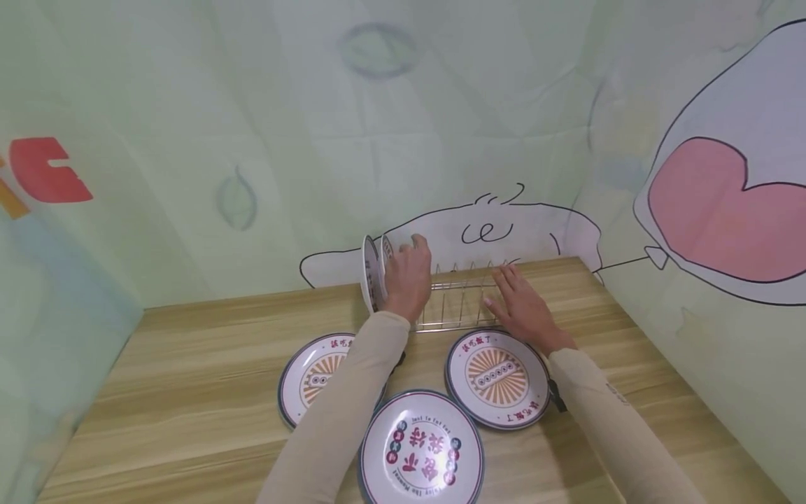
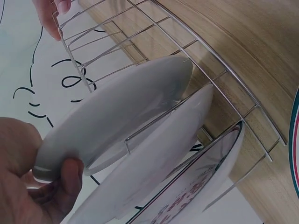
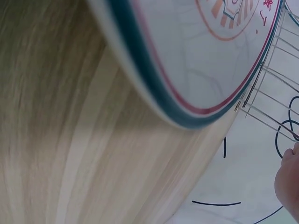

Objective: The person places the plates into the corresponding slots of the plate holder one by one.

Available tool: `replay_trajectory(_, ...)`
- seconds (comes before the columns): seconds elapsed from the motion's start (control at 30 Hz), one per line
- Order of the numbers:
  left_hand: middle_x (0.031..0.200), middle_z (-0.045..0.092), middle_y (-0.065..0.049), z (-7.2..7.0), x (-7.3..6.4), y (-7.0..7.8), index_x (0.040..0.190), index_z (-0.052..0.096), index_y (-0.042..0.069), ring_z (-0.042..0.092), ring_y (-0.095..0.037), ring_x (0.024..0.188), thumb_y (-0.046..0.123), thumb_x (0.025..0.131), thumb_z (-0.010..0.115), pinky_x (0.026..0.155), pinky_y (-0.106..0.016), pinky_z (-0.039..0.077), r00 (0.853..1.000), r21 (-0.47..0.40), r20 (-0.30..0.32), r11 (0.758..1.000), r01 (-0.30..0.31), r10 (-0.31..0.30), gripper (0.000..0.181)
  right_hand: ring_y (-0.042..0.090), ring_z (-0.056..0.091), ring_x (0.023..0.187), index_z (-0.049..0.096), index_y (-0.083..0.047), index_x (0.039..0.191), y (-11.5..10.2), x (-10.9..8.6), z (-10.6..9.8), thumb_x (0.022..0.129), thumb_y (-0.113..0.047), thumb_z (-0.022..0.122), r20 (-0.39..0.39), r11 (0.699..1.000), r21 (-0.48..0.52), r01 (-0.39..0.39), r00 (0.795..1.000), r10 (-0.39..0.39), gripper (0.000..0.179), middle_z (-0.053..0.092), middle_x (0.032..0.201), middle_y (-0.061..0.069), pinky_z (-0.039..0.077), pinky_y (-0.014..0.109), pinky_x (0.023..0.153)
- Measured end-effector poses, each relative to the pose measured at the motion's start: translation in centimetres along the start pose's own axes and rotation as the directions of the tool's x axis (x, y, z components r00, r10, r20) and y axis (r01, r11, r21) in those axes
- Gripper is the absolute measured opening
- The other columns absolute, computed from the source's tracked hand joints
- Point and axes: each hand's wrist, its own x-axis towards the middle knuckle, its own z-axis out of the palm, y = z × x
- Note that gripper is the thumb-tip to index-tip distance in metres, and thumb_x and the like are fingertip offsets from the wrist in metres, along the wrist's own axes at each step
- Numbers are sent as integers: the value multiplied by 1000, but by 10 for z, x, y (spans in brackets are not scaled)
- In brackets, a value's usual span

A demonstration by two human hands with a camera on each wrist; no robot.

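My left hand [image 1: 408, 276] pinches the rim of a white plate [image 2: 117, 102] between thumb and fingers, in the left wrist view. That plate stands on edge in a wire dish rack [image 1: 460, 284]. Beside it two more plates lean upright in the rack, a white one [image 2: 154, 163] seen from its back and one with red print [image 2: 201, 182]. At the rack's right end my right hand [image 1: 524, 308] holds the end wires, thumb on the inner side and fingers outside. Only part of the right hand [image 3: 288, 182] shows in the right wrist view.
On the wooden table [image 1: 189, 371] in front of the rack lie a left plate [image 1: 308, 378], a right plate [image 1: 497, 378] and a near plate [image 1: 422, 448]. My left forearm covers part of the left plate. A printed cloth wall [image 1: 283, 140] rises behind the rack.
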Motion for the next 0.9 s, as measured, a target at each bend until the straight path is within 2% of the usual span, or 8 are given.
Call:
replay_trajectory(0.23, 93, 74, -16, -3, -1, -3, 139, 49, -5, 66, -15, 63, 10, 91, 64, 43, -20, 47, 1000, 29, -22, 999, 16, -15, 52, 44, 14, 153, 25, 1, 156, 3, 0, 1, 103, -38, 47, 5, 999, 21, 26, 1000, -26, 69, 16, 165, 24, 18, 56, 123)
replay_trajectory(0.37, 88, 75, -14, -7, -1, 1, 132, 56, -9, 63, -10, 57, 8, 93, 62, 41, -19, 47, 997, 59, -71, 998, -5, 9, 43, 43, 14, 153, 25, 2, 155, 4, 0, 0, 103, -36, 49, 0, 999, 33, 42, 999, -42, 69, 16, 164, 24, 18, 56, 123)
replay_trajectory(0.5, 86, 76, -13, -7, 1, 3, 129, 59, -9, 60, -8, 51, 7, 94, 61, 40, -19, 45, 996, 84, -87, 996, 17, -10, 39, 43, 13, 153, 25, 2, 155, 2, 1, -1, 103, -37, 48, 4, 998, 41, 53, 999, -53, 69, 16, 164, 24, 17, 56, 123)
replay_trajectory(0.6, 87, 76, -14, -5, 3, 1, 128, 61, -10, 63, -9, 54, 5, 92, 62, 41, -20, 47, 995, 95, -100, 995, 29, -20, 38, 43, 13, 153, 26, 2, 155, 1, 1, -1, 103, -37, 48, 7, 998, 33, 44, 999, -45, 69, 16, 164, 24, 18, 56, 123)
replay_trajectory(0.73, 87, 75, -14, -3, 3, -1, 120, 65, -10, 65, -10, 57, 5, 92, 62, 43, -20, 49, 990, 130, -143, 991, 14, 5, 32, 44, 14, 153, 26, 2, 155, 0, 0, -2, 103, -37, 49, 5, 999, 23, 30, 1000, -31, 68, 17, 164, 25, 18, 57, 123)
replay_trajectory(0.9, 89, 71, -14, -4, 2, -2, 114, 68, -6, 59, -7, 50, 10, 90, 64, 39, -19, 46, 987, 195, -157, 981, -16, 47, 29, 44, 14, 152, 27, 2, 155, 0, 0, -2, 103, -37, 49, 1, 999, 27, 31, 1000, -31, 68, 17, 164, 25, 19, 58, 122)
